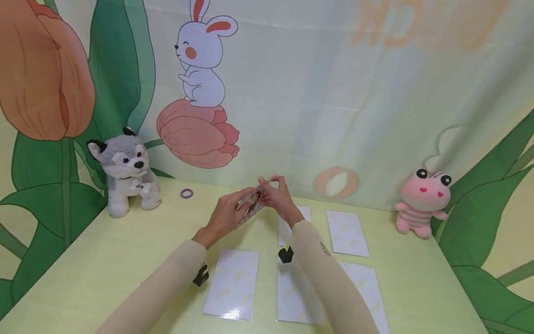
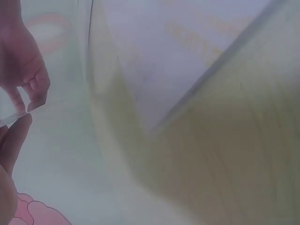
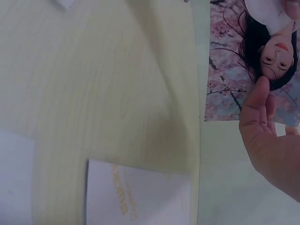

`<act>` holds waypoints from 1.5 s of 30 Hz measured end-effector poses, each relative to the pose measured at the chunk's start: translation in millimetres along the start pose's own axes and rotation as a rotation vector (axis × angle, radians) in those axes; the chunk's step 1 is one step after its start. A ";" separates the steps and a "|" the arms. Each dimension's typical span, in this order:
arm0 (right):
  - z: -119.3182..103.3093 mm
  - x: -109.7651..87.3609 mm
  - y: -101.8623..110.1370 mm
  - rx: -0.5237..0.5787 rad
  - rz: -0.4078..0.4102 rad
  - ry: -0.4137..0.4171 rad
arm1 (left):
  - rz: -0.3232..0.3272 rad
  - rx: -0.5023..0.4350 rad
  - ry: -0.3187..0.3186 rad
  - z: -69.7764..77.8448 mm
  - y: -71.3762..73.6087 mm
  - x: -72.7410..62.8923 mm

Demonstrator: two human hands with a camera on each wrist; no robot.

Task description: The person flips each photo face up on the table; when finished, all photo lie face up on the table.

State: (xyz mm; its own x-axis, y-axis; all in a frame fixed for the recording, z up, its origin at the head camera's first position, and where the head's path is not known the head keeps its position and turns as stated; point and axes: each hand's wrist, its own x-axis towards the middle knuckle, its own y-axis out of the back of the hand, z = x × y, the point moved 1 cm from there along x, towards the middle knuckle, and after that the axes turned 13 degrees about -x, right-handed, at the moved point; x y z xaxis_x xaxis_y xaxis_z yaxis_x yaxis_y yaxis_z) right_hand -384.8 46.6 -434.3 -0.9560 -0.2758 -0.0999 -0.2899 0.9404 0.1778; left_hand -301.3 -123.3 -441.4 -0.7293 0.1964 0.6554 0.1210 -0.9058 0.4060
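Note:
Both hands hold one photo print [image 1: 251,211] above the middle of the table, tilted so that the head view sees it nearly edge-on. My left hand [image 1: 231,212] grips it from the left side. My right hand [image 1: 280,198] pinches its far right end between thumb and fingers. In the right wrist view the picture side of the print [image 3: 229,70] shows a dark-haired person among pink blossoms, with the right thumb [image 3: 258,96] on it. The left wrist view catches only the print's thin edge [image 2: 13,119] between fingers of both hands.
Several white cards with faint yellow marks lie flat below the hands, among them a left one [image 1: 232,284] and a right one [image 1: 348,233]. A purple ring [image 1: 187,193] lies at the back left. A plush dog [image 1: 125,174] and a pink plush frog [image 1: 422,204] stand at the sides.

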 end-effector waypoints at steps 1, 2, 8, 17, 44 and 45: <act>0.0 0.0 0.1 -0.009 -0.002 -0.001 | 0.009 0.000 0.001 -0.2 -0.4 -0.2; 0.1 0.1 0.3 -0.019 -0.002 -0.003 | 0.018 0.002 0.001 -0.4 -0.7 -0.4; 0.9 -0.4 1.9 -0.036 0.017 -0.021 | 0.077 0.006 -0.018 -2.8 -2.2 -0.4; 8.1 -9.3 8.6 -0.242 -0.006 -0.065 | 0.215 -0.011 -0.080 -1.6 -0.7 4.8; 15.1 -25.6 -9.2 0.342 -0.006 0.039 | 0.452 -0.223 0.024 14.8 -5.9 14.3; 15.5 -25.3 -9.1 0.336 -0.002 0.036 | 0.450 -0.226 0.039 14.9 -6.0 13.9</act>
State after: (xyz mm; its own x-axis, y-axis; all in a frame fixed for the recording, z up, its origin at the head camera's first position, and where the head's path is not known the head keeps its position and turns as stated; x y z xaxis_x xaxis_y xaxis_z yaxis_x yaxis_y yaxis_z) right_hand -357.3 48.1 -448.5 -0.9581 -0.2791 -0.0644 -0.2666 0.9511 -0.1560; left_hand -302.1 -109.6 -425.3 -0.6632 -0.2427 0.7080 0.2836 -0.9569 -0.0623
